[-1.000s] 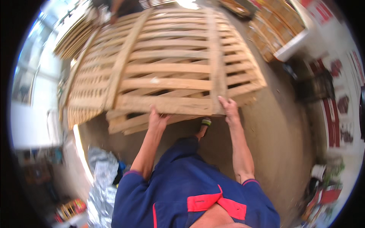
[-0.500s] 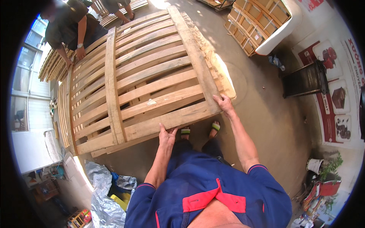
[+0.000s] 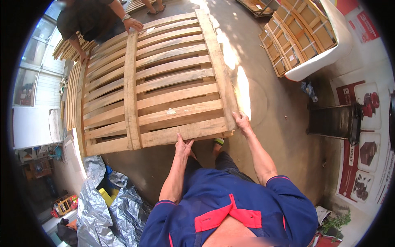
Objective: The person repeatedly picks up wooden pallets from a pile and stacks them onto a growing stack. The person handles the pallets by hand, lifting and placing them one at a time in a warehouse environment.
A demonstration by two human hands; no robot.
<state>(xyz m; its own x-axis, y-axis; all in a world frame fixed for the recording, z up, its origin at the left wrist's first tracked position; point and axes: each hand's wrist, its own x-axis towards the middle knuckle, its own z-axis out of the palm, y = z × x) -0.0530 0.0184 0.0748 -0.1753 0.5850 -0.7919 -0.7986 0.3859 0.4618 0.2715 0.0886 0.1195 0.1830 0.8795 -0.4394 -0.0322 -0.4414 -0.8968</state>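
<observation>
A large slatted wooden pallet (image 3: pixel 131 82) lies in front of me, stacked on more slatted wood that shows through its gaps. My left hand (image 3: pixel 184 146) grips its near edge, with the thumb on top and the other fingers curled below. At the near right corner, my right hand (image 3: pixel 242 122) is closed on the end of the side board. Across the pallet a co-worker in a dark shirt (image 3: pixel 88 18) bends over it. One of that person's hands (image 3: pixel 132 24) touches the far end of the middle board; the other (image 3: pixel 84 57) is at the far left corner.
A crumpled silver sheet (image 3: pixel 96 210) lies on the floor at my near left. On the right are strapped cartons in a wooden frame (image 3: pixel 294 41), a black stand (image 3: pixel 333 123) and a potted plant (image 3: pixel 335 222). Another person's legs (image 3: pixel 152 6) show at the back.
The upper pallet has shifted and now sits more squarely over the wood beneath. The co-worker's watch hand has moved right to the middle board. My view has turned slightly left.
</observation>
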